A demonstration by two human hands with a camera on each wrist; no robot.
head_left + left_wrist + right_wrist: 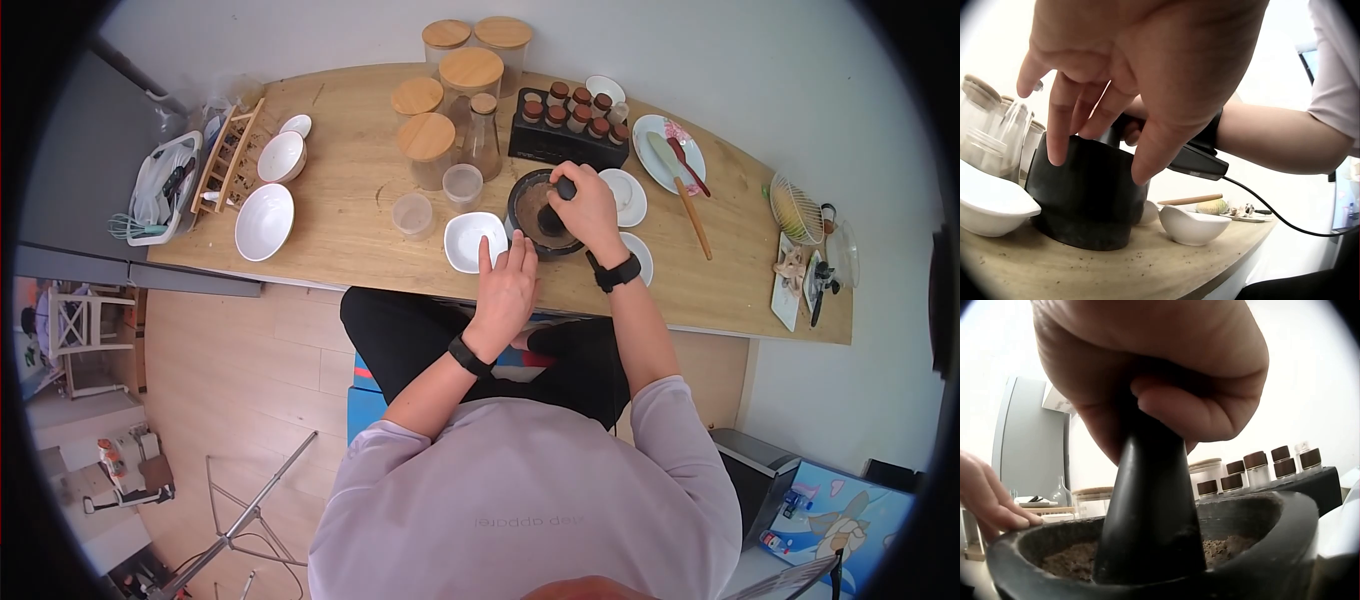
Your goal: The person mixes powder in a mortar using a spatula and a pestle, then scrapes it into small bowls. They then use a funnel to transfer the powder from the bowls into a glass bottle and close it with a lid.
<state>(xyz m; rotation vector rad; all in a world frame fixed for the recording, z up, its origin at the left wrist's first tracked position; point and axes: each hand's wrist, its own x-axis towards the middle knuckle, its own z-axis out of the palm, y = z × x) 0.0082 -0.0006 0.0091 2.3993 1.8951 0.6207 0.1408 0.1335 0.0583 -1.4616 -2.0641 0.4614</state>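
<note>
My right hand (590, 212) grips the upper end of a black pestle (1150, 512), its fingers wrapped round the handle. The pestle's broad end stands in a dark stone mortar (1085, 194), among brown ground powder (1072, 559) that lines the inside. My left hand (505, 295) reaches to the mortar's near left side with fingers spread and fairly straight, the fingertips at the rim in the right wrist view. Just left of the mortar sits a white square bowl (475, 243), close to the left fingers.
Glass jars with wooden lids (427, 138) and small plastic cups (412, 216) stand left of the mortar. Behind it is a black spice rack (570, 148). White dishes (625, 197) and a plate with a knife (662, 125) lie rightward. White bowls (265, 222) are far left.
</note>
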